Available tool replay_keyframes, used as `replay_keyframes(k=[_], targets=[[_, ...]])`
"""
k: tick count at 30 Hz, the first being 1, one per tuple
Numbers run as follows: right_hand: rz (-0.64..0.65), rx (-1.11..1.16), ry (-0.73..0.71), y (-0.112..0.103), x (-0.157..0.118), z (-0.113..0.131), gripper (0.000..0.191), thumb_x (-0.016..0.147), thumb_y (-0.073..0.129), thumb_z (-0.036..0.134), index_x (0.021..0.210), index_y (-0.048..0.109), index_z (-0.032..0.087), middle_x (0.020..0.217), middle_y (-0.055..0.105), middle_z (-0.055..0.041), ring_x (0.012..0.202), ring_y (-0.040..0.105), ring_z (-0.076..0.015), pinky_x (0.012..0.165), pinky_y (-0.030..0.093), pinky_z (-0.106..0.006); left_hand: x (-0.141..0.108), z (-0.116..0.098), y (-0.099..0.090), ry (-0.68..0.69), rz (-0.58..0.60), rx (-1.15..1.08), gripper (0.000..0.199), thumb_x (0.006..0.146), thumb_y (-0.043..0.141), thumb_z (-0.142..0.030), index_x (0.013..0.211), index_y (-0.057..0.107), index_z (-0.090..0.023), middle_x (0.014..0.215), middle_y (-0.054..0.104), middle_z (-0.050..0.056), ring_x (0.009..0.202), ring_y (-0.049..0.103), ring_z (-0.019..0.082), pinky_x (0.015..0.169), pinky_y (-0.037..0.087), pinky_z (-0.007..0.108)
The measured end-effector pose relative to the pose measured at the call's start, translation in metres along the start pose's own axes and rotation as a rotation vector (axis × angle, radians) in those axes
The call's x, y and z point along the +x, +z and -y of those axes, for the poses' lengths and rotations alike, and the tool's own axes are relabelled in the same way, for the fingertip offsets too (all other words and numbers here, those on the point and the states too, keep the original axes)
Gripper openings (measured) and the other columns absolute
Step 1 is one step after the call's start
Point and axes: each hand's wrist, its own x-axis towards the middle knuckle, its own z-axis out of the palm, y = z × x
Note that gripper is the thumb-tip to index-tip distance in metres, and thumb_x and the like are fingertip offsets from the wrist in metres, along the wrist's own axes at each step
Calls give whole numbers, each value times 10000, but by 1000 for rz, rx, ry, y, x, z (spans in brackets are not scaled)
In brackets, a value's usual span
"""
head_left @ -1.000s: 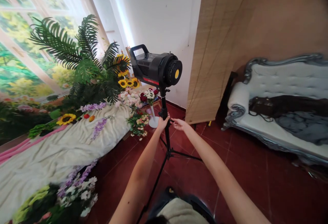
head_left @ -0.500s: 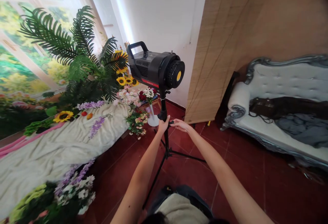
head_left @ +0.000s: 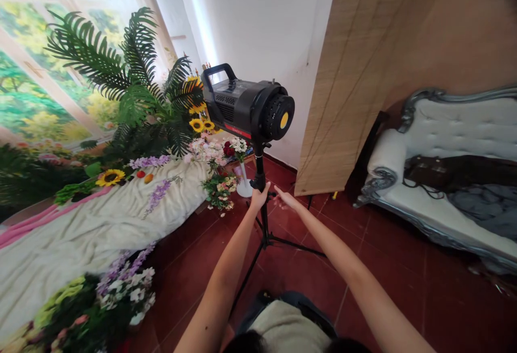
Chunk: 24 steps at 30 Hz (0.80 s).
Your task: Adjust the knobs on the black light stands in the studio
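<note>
The studio light (head_left: 247, 106) sits on top of the black stand (head_left: 264, 218) in front of you, its round yellow-centred face turned toward your right. Your left grip (head_left: 259, 197) is closed around the stand's upright, well below the light. Your right grip (head_left: 285, 199) is partly open just beside the upright, by a small knob (head_left: 271, 195), fingers apart; you cannot tell if they touch it. The stand's legs spread over the red tiled floor (head_left: 388, 272). Behind the upright, to the left, a white vase (head_left: 244, 186) holds flowers. Further left you have a rumpled cream cloth (head_left: 117, 229), with a sunflower (head_left: 110, 177) by its far edge and palm leaves (head_left: 139, 46) beyond. To your right hangs a woven blind (head_left: 327, 132), then a white tufted sofa (head_left: 456, 121) with dark fabric on its seat.
</note>
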Motion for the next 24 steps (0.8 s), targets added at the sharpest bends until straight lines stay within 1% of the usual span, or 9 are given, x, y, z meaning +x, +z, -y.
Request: replay_keyframes(k=[3, 6, 10, 12, 14, 17, 19, 21, 24], targets=[[54, 9, 4, -7, -5, 5, 495, 786, 524, 616, 688, 604, 138, 619, 682, -85, 409, 507, -71, 369, 384, -153, -1, -1, 0, -13, 13, 20, 396, 707, 628, -516, 832, 612, -141, 822, 650, 74, 757, 604, 165, 756, 507, 300], [123, 108, 20, -11, -5, 8, 381, 793, 589, 516, 730, 599, 141, 717, 711, -93, 464, 543, -67, 418, 419, -145, -2, -3, 0, -42, 43, 29, 436, 698, 621, -552, 835, 605, -138, 777, 639, 69, 708, 598, 164, 693, 515, 294], [149, 222, 99, -13, -4, 12, 296, 780, 636, 428, 724, 594, 139, 700, 706, -92, 454, 533, -55, 429, 414, -137, -2, -2, 1, -52, 32, 13, 441, 686, 619, -570, 814, 596, -149, 743, 629, 49, 688, 597, 158, 683, 512, 295], [135, 225, 95, -12, -5, 15, 238, 748, 676, 366, 730, 611, 138, 682, 700, -78, 472, 546, -59, 441, 417, -138, -2, 0, 2, -64, 19, -1, 433, 677, 628, -564, 804, 592, -152, 740, 627, 45, 676, 591, 152, 679, 507, 292], [83, 204, 8, -10, -7, 18, 163, 683, 726, 260, 748, 635, 142, 683, 695, -50, 523, 572, -65, 471, 425, -138, -2, 4, 3, -81, 14, -11, 420, 680, 630, -553, 797, 590, -152, 721, 622, 42, 645, 581, 144, 662, 501, 287], [0, 160, -247, -4, -10, 21, 161, 589, 737, 140, 721, 646, 157, 723, 685, -7, 627, 604, -79, 558, 450, -159, -2, 8, 3, -88, 22, -8, 405, 697, 617, -545, 779, 590, -150, 694, 615, 40, 603, 567, 137, 627, 495, 278], [-43, 101, -381, 0, -14, 20, 155, 563, 721, 121, 687, 638, 166, 729, 671, 11, 684, 614, -101, 647, 472, -202, -2, 10, 4, -66, 5, 1, 399, 691, 627, -538, 756, 590, -146, 700, 619, 44, 617, 571, 138, 630, 494, 270], [-89, 22, -452, 2, -19, 19, 136, 554, 706, 116, 647, 626, 174, 730, 658, 9, 788, 621, -138, 750, 474, -251, -2, 11, 4, -48, -20, 2, 398, 680, 644, -530, 748, 591, -141, 711, 624, 50, 631, 579, 138, 633, 497, 263], [-161, -53, -546, 1, -30, 25, 108, 577, 687, 136, 604, 595, 186, 859, 662, -26, 1002, 573, -188, 880, 438, -305, -3, 13, 4, -83, -12, -21, 410, 696, 631, -529, 797, 598, -133, 693, 621, 46, 576, 578, 130, 576, 504, 261]])
